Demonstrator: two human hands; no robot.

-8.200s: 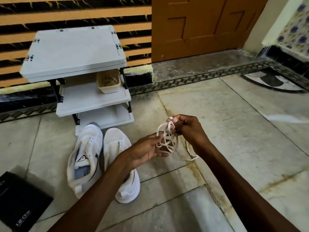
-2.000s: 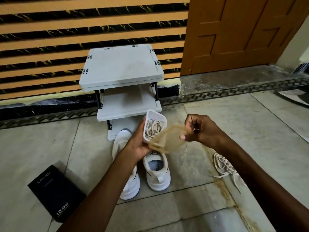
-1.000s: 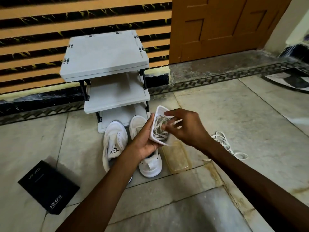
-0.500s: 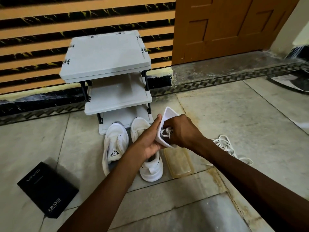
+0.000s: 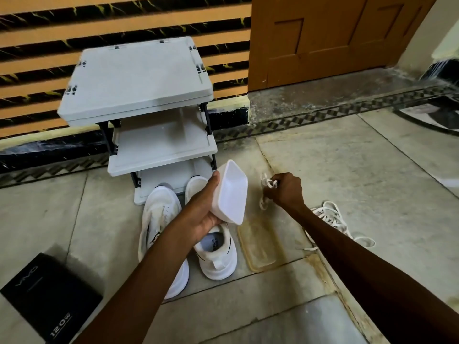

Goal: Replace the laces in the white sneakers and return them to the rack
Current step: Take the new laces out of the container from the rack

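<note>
Head camera, right hand [image 5: 285, 192]: its fingers are curled round a bundle of laces [image 5: 266, 186], white and looped up, held in the air just right of the tub.
Left hand [image 5: 202, 211]: grips a white tub [image 5: 232, 192] by its wall and base, tipped so its mouth faces the right hand. Nothing shows inside it.
Under the hands: a clear lid [image 5: 260, 242] lies flat on the floor [image 5: 372, 170], just beside the nearer sneaker. Loose laces [image 5: 331, 218] lie in a heap past the right wrist.
Sneakers [image 5: 216, 254]: the pair stands side by side on the floor below the left forearm. Their long axes run away from the person, heels near, toes at the front edge of the rack's lowest shelf. The left one seems tipped a little onto its side. No lace shows in the eyelets, as far as I can tell.
Step in hand: probably fetching the fresh laces out of the tub; threading not yet begun.
Next move calls for: setting the tub down to free the left hand, undoing the bundle, finding a lace tip and starting at the eyelets nearest the toe.
Further out: the grey rack [image 5: 139, 80] with three bare shelves against the striped wall, and a black box [image 5: 44, 294] on the floor at the left.
</note>
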